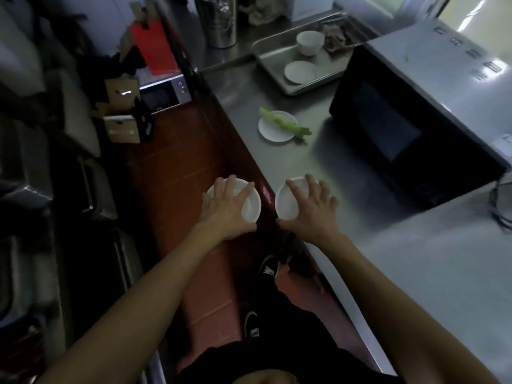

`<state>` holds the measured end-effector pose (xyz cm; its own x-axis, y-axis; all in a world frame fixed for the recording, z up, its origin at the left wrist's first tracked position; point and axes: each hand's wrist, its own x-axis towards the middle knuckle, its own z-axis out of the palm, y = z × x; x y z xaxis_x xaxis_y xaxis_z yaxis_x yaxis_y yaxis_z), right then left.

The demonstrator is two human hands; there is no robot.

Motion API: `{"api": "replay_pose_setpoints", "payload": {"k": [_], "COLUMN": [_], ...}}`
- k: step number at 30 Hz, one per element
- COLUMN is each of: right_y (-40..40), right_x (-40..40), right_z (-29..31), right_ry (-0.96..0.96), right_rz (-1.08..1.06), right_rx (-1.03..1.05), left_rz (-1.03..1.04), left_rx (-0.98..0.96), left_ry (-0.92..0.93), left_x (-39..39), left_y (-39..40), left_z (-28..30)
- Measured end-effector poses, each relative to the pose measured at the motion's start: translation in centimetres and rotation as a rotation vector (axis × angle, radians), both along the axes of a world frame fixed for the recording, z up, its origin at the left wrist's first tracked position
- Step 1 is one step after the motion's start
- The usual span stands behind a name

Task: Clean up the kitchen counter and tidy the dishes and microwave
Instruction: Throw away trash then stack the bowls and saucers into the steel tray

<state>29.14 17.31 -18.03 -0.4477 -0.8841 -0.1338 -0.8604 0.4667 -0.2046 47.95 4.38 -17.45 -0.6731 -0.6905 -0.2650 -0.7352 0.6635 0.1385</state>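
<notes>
My left hand (225, 207) grips a white bowl (252, 207) from above, held over the red floor just off the counter's edge. My right hand (311, 210) grips a second white bowl (285, 202) the same way, over the steel counter (415, 259) near its front edge. Farther along the counter a small white plate (273, 128) carries a green vegetable stalk (288, 123). The black microwave (401, 128) stands at the right with its door shut. A metal tray (270, 60) at the back holds a white cup (309, 42) and a white saucer (300, 72).
A steel canister (219, 22) stands at the counter's far end beside crumpled cloths. Left of the red floor aisle sit a small silver oven (166, 94), cardboard boxes (122, 126) and dark clutter. A black cable (501, 203) hangs at the right edge.
</notes>
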Motion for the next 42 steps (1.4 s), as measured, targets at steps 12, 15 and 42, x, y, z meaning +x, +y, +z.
{"api": "replay_pose_setpoints", "payload": {"k": [12, 15, 42], "right_y": [-13.0, -14.3, -32.6], "right_x": [-6.2, -7.3, -5.2], "right_z": [-0.7, -0.6, 1.2], "right_ry": [-0.1, -0.099, 0.002], "right_rz": [0.012, -0.008, -0.271], "right_rx": [-0.014, -0.014, 0.049], "left_rz": [0.011, -0.009, -0.253], "left_rx": [-0.053, -0.047, 0.019], "left_ry": [-0.103, -0.107, 0.022], "left_x": [-7.3, -8.6, -9.9], "left_y": [-11.8, -13.3, -37.8], "left_z": [1.8, 1.8, 1.4]}}
